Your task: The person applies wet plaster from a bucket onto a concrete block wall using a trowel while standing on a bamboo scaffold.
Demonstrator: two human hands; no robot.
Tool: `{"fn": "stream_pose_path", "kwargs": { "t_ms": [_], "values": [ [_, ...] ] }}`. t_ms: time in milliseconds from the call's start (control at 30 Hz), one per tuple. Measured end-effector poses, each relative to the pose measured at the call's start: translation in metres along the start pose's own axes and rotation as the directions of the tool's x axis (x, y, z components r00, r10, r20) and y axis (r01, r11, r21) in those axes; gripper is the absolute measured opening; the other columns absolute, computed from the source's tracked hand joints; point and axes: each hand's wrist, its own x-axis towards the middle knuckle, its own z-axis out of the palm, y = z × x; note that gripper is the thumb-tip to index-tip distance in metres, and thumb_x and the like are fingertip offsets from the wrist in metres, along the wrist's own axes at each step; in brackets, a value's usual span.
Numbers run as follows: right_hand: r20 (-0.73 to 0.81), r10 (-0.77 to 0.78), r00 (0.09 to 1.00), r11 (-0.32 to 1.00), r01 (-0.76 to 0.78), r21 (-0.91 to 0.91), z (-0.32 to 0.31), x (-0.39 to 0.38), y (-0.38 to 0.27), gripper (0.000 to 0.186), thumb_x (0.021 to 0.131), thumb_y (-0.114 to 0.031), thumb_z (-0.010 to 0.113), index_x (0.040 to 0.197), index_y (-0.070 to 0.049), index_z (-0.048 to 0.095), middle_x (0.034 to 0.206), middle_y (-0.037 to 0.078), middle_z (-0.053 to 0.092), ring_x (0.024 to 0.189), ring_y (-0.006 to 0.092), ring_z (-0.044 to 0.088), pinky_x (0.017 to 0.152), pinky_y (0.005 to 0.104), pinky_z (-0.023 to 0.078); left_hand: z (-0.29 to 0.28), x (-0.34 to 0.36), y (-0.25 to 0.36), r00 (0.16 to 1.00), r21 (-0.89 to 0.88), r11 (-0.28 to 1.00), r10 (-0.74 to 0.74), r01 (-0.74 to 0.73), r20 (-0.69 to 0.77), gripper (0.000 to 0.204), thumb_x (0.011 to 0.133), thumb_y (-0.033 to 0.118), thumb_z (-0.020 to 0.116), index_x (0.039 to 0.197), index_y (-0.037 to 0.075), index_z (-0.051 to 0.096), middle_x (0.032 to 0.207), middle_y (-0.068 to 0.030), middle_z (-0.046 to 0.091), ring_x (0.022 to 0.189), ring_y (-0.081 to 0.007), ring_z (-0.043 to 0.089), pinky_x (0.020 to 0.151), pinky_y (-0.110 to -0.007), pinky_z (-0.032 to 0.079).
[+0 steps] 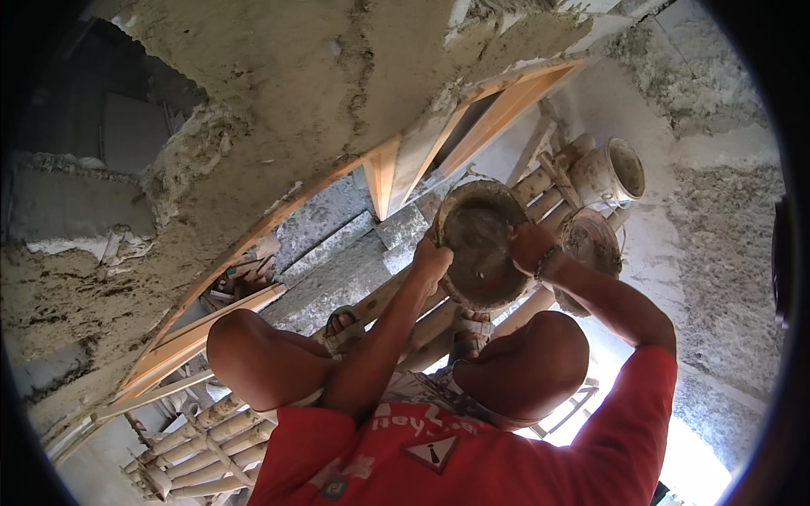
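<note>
A round, shallow metal pan [479, 244] caked with dried grey mortar is held up between two bare hands, its hollow turned toward the camera; the inside looks coated with a film of cement rather than filled, and whether any loose material lies in it cannot be told. The left hand [432, 257] grips the pan's left rim, fingers curled closed over the edge. The right hand [530, 244], with a dark band at the wrist, clamps the right rim the same way — so the hands sit apart, one on each side, both closed on the pan. Just beyond the right hand a second mortar-stained pan [592, 244] rests on a platform of bamboo poles [540, 198], partly hidden by the right forearm; its contents cannot be seen. Farther out past the right hand, a pale bucket [612, 175] lies tipped on its side on the same poles, its open mouth facing outward and showing a dim, dirty inside. Below the hands are the person's bent bare knees [253, 354], sandalled feet [344, 329] planted on the poles, and a red shirt [439, 447] at the near edge. To the left of the left hand runs a rough, cement-plastered wall [278, 93] with an unfinished wooden frame [396, 164] set into it. To the right of the right hand stands another coarse grey wall [717, 228].
</note>
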Motion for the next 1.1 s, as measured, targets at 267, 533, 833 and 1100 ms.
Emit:
{"fn": "stream_pose_path", "kwargs": {
  "t_ms": [267,533,833,1100],
  "values": [
    [0.186,-0.194,0.963,0.981,0.188,0.048,-0.006,-0.03,-0.025,0.023,0.09,-0.018,0.052,0.096,-0.004,0.07,0.084,0.02,0.069,0.084,0.0334,0.071,0.073,0.0473,0.057,0.0,-0.017,0.01,0.992,0.005,0.999,0.043,-0.043,-0.12,0.06,0.064,-0.008,0.051,0.122,-0.001,0.061,0.107,-0.0105,0.065,0.096,-0.0241,0.061,0.08,-0.034,0.049],
    [0.531,-0.163,0.832,0.712,-0.274,0.647,-0.03,-0.01,-0.033,0.027,0.093,-0.029,0.056,0.096,-0.004,0.068,0.072,0.015,0.066,0.057,0.0286,0.065,0.05,0.0396,0.054,-0.004,-0.004,-0.007,0.996,0.0,1.0,0.028,-0.028,-0.088,0.056,0.068,-0.008,0.051,0.124,-0.002,0.06,0.111,-0.0139,0.066,0.098,-0.0236,0.064,0.083,-0.034,0.05],
    [-0.202,-0.465,0.862,0.867,0.489,0.092,-0.02,-0.023,0.025,0.028,0.092,-0.031,0.059,0.11,-0.01,0.064,0.077,0.019,0.065,0.068,0.0323,0.068,0.06,0.0448,0.055,-0.001,-0.002,-0.005,0.993,0.079,0.996,0.057,-0.049,-0.099,0.054,0.069,-0.009,0.052,0.122,-0.004,0.06,0.111,-0.0152,0.066,0.1,-0.0255,0.063,0.086,-0.036,0.049],
    [-0.013,-0.117,0.993,0.99,0.116,-0.074,0.026,-0.011,-0.002,0.033,0.092,-0.027,0.054,0.119,-0.01,0.061,0.08,0.018,0.066,0.073,0.0336,0.068,0.064,0.0459,0.054,0.004,-0.028,0.03,0.998,0.065,0.997,0.035,-0.032,-0.054,0.054,0.067,-0.006,0.056,0.12,-0.006,0.06,0.108,-0.0166,0.065,0.099,-0.0279,0.062,0.085,-0.038,0.048]
  ]
}}
